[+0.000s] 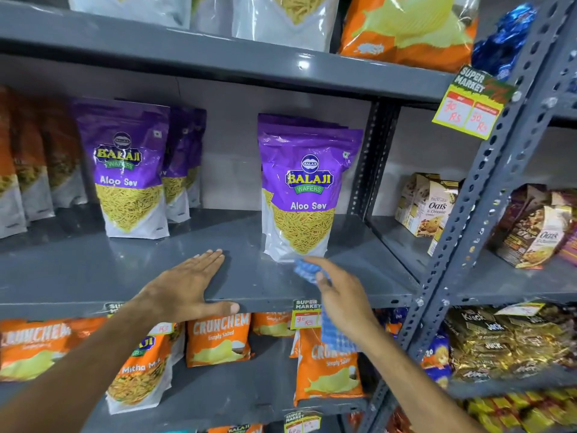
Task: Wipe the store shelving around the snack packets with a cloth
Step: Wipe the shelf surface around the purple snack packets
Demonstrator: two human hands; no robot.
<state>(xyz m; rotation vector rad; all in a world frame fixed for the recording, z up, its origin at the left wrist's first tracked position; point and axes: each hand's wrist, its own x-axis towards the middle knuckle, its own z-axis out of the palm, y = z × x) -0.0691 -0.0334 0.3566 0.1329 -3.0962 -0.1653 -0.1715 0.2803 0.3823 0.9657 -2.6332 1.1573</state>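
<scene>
My left hand [187, 284] lies flat and spread on the grey shelf [93, 276], palm down, thumb hooked over the front lip, holding nothing. My right hand [338, 290] is closed around the blue checked cloth [304, 270]: 1 bunched end pokes out past the fingers, just in front of the right Aloo Sev packet [304, 195], and a loose tail hangs below the wrist over the shelf edge. I can't tell whether the cloth touches the shelf or sits just above it; the hand is blurred.

The cloth looks thin, soft and light, so I'd keep it wadded under the palm and fingers rather than pinched at a corner, or it will fold and skip. The hanging tail could snag the price tag [307, 314] on the lip.

The packet looks light and glossy and stands on its own gusset; a nudge at the base would probably tip it back onto those behind. If it has to shift, I'd take it by the flat top seal. A 2nd packet [131, 173] stands well to the left, with bare shelf between.
</scene>
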